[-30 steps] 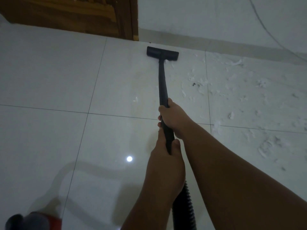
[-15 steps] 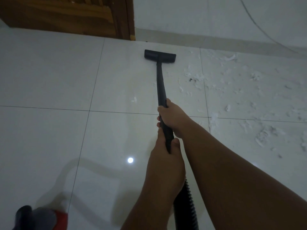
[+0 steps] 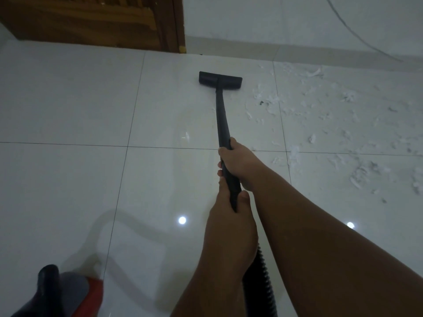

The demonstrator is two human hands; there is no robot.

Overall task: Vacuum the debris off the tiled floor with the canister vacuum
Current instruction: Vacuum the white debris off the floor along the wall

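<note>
A black vacuum wand (image 3: 221, 113) runs away from me to a flat black floor nozzle (image 3: 220, 80) resting on the white tiled floor (image 3: 68, 106). My right hand (image 3: 238, 162) grips the wand higher up, and my left hand (image 3: 229, 216) grips it just behind, near the ribbed black hose (image 3: 261, 282). White shredded debris (image 3: 332, 124) lies scattered over the tiles to the right of the nozzle. The red and grey canister (image 3: 75, 294) sits at the bottom left.
A wooden door (image 3: 91, 19) stands at the far left against the white wall (image 3: 274, 19). A thin cable (image 3: 357, 37) hangs down the wall at the right. A pale skirting strip (image 3: 297, 53) runs along the wall's foot.
The nozzle has slid back toward me, away from the wall. More of the canister shows at the bottom left. Both hands keep their grip.
</note>
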